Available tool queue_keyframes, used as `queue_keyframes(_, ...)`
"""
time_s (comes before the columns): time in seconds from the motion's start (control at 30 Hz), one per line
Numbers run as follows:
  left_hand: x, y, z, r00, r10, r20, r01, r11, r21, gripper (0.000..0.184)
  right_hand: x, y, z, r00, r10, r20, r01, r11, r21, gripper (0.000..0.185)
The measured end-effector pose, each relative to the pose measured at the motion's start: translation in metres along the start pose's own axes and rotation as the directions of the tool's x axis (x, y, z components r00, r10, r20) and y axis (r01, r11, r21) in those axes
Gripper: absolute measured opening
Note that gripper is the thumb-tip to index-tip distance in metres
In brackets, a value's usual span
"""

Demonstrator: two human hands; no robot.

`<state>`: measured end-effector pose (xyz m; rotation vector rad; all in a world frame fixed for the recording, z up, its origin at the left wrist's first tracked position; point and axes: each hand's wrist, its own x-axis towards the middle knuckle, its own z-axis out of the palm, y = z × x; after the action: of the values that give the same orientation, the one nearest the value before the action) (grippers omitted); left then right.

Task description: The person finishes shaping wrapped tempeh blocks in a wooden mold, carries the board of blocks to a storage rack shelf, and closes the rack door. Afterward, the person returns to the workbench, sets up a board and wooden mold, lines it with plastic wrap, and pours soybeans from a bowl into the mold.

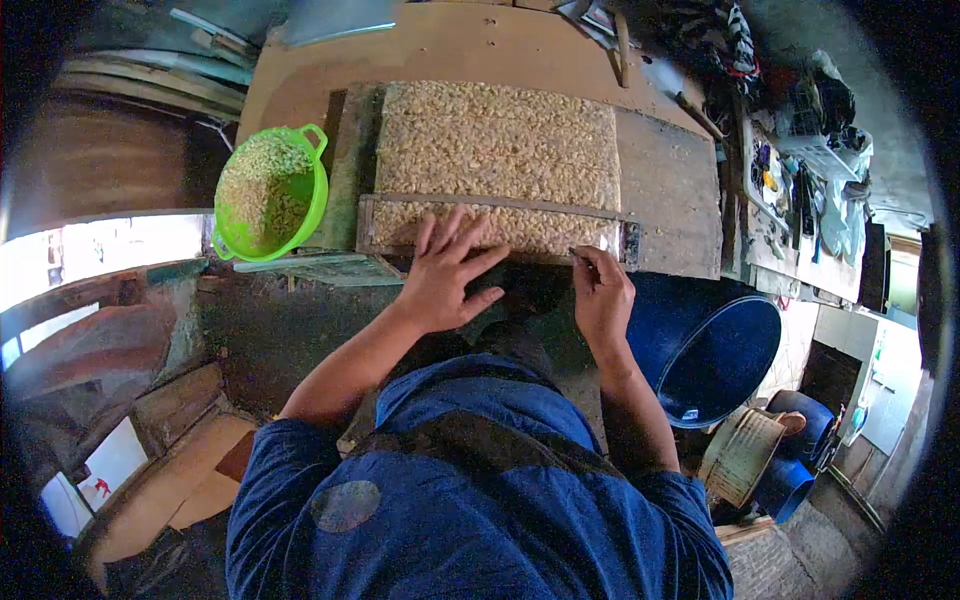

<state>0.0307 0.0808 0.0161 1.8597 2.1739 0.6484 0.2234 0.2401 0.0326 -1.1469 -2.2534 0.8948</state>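
Note:
A wide slab of pale, packed beans, wrapped in clear plastic and looking like tempeh, lies flat on the wooden table. Across its near part runs a thin wooden strip, with a narrower band of beans on my side of it. My left hand rests with spread fingers over the front band, fingertips near the strip. At the band's right front corner, my right hand is closed in a pinch around a small dark tip, too small to name. A bright green colander with loose pale beans stands to the left.
The wooden board extends right of the slab. A large blue barrel stands below the table's right side, near a pale tub and smaller blue containers. Bags and tools crowd a side table at right.

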Motion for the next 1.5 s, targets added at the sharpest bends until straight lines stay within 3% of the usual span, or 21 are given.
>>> queue_keyframes(0.07, -0.011, -0.014, -0.011, 0.999, -0.027, 0.017, 0.026, 0.999, 0.042, 0.055, 0.001, -0.007, 0.003, 1.0, -0.003, -0.01, 0.003, 1.0, -0.013, 0.011)
queue_keyframes(0.13, -0.019, -0.025, -0.019, 0.997, -0.058, 0.055, 0.055, 0.997, 0.052, 0.056, 0.003, -0.015, 0.007, 0.994, 0.092, 0.055, -0.094, 0.994, 0.049, 0.011)
queue_keyframes(0.33, -0.03, -0.038, -0.022, 0.998, -0.034, 0.062, 0.035, 0.999, -0.01, 0.056, 0.006, -0.043, 0.043, 0.995, 0.007, 0.101, -0.017, 0.994, 0.105, 0.011)
queue_keyframes(0.47, -0.03, -0.039, -0.021, 0.999, -0.027, 0.039, 0.03, 0.997, -0.074, 0.056, 0.009, -0.053, 0.07, 0.971, -0.203, 0.124, 0.196, 0.978, 0.069, 0.013)
queue_keyframes(0.53, -0.031, -0.041, -0.02, 0.999, -0.024, 0.039, 0.026, 0.997, -0.071, 0.058, 0.009, -0.059, 0.077, 0.976, -0.137, 0.167, 0.134, 0.991, 0.029, 0.012)
queue_keyframes(0.63, -0.032, -0.042, -0.019, 0.999, -0.024, 0.037, 0.026, 0.997, -0.074, 0.06, 0.01, -0.056, 0.087, 0.953, -0.241, 0.186, 0.247, 0.969, -0.009, 0.014)
queue_keyframes(0.7, -0.032, -0.043, -0.018, 0.999, -0.028, 0.032, 0.03, 0.996, -0.081, 0.06, 0.011, -0.06, 0.089, 0.934, -0.293, 0.206, 0.326, 0.934, -0.147, 0.013)
queue_keyframes(0.8, -0.034, -0.046, -0.019, 0.999, -0.013, 0.051, 0.015, 0.999, -0.032, 0.059, 0.009, -0.075, 0.077, 0.911, -0.38, 0.16, 0.395, 0.915, -0.08, 0.012)
queue_keyframes(0.9, -0.039, -0.047, -0.025, 1.0, -0.017, 0.008, 0.018, 0.995, -0.097, 0.056, 0.006, -0.073, 0.075, 0.952, -0.267, 0.152, 0.276, 0.96, -0.038, 0.013)
queue_keyframes(1.1, -0.06, -0.063, -0.045, 0.995, -0.094, -0.031, 0.093, 0.995, -0.028, 0.052, 0.005, -0.081, 0.088, 0.966, -0.11, 0.235, 0.103, 0.994, 0.046, 0.015)
queue_keyframes(1.2, -0.065, -0.067, -0.045, 0.994, -0.105, 0.006, 0.105, 0.994, -0.008, 0.051, 0.008, -0.084, 0.102, 0.954, -0.216, 0.207, 0.206, 0.976, 0.071, 0.014)
queue_keyframes(1.33, -0.068, -0.068, -0.042, 0.994, -0.112, -0.012, 0.112, 0.993, -0.027, 0.051, 0.008, -0.084, 0.108, 0.914, -0.333, 0.231, 0.365, 0.924, -0.112, 0.011)
queue_keyframes(1.47, -0.069, -0.069, -0.038, 0.993, -0.112, -0.035, 0.111, 0.993, -0.043, 0.052, 0.007, -0.098, 0.101, 0.909, -0.372, 0.187, 0.382, 0.924, -0.018, 0.012)
queue_keyframes(1.5, -0.069, -0.069, -0.038, 0.994, -0.102, -0.047, 0.1, 0.994, -0.045, 0.053, 0.006, -0.102, 0.102, 0.928, -0.304, 0.216, 0.309, 0.951, 0.01, 0.011)
